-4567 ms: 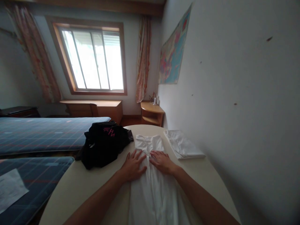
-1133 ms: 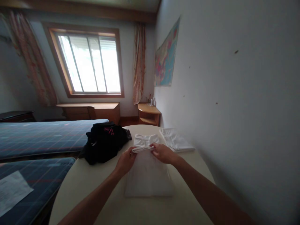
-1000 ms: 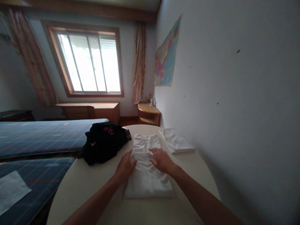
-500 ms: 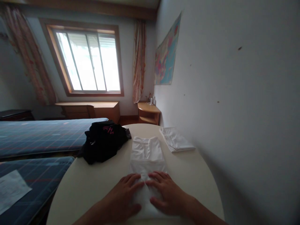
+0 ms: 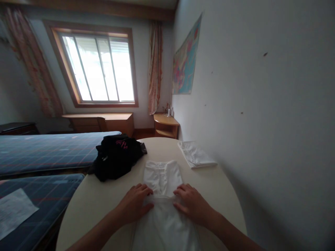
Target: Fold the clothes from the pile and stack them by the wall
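Observation:
White trousers (image 5: 164, 223) lie lengthwise on the round table, their gathered waistband pointing away from me. A folded-over layer crosses them, with its edge just below the fly. My left hand (image 5: 137, 202) grips the left end of that folded edge, fingers curled above and thumb below. At the right end, my right hand (image 5: 192, 204) holds the same edge in a similar way. The cloth under the fingertips is partly hidden. Beyond the right hand rests another folded white garment (image 5: 197, 156).
A heap of black clothing (image 5: 117, 160) with a pink print sits at the left rim of the cream table (image 5: 91, 212). Two plaid mattresses (image 5: 52, 150) stand to the left, the nearer bearing a white sheet (image 5: 17, 212). A bare wall (image 5: 274, 146) runs close on the right.
Both hands have moved slightly forward and apart, from lying flat on the cloth to its folded edge. That edge now sits closer to me, with more of the upper trousers showing.

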A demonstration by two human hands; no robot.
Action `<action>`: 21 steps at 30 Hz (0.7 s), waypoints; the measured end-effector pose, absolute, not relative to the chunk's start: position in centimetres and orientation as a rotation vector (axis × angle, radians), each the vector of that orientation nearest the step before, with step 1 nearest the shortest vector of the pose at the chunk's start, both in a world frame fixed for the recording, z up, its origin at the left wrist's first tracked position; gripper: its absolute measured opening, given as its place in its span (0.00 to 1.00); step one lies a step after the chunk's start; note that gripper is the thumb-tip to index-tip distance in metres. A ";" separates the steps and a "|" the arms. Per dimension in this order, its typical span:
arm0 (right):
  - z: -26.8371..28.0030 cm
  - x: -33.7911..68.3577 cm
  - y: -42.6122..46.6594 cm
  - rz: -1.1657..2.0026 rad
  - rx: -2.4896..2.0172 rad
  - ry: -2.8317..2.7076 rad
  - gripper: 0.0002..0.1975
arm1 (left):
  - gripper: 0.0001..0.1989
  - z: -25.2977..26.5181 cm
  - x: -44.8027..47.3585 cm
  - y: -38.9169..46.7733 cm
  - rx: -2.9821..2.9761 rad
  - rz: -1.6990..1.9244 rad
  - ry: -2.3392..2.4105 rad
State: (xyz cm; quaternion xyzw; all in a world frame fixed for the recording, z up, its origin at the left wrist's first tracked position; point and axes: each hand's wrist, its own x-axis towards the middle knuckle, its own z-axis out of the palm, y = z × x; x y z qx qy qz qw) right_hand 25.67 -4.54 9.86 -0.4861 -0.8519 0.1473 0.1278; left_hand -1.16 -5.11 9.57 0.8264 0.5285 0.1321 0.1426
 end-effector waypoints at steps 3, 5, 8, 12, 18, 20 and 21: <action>9.3 26.0 -3.9 0.447 -1.441 -2.466 0.13 | 0.13 9.8 -1.1 -4.8 2.330 0.343 1.537; 9.1 25.9 -3.7 0.475 -1.431 -2.448 0.11 | 0.11 9.9 -1.0 -4.9 2.299 0.322 1.525; 9.0 25.7 -3.8 0.495 -1.408 -2.429 0.06 | 0.10 9.8 -1.1 -5.3 2.249 0.343 1.470; 9.8 26.1 -4.1 0.700 -1.364 -2.384 0.06 | 0.11 10.0 -1.6 -5.8 2.162 0.399 1.428; 12.6 26.8 -1.5 1.064 -1.136 -2.101 0.14 | 0.13 13.1 -2.9 -3.8 2.056 0.598 1.374; 13.9 26.7 0.7 1.067 -1.103 -2.013 0.17 | 0.17 14.6 -3.0 -1.8 1.999 0.720 1.314; 14.5 26.6 1.9 1.040 -1.098 -1.981 0.18 | 0.18 15.3 -3.0 -0.6 1.970 0.781 1.280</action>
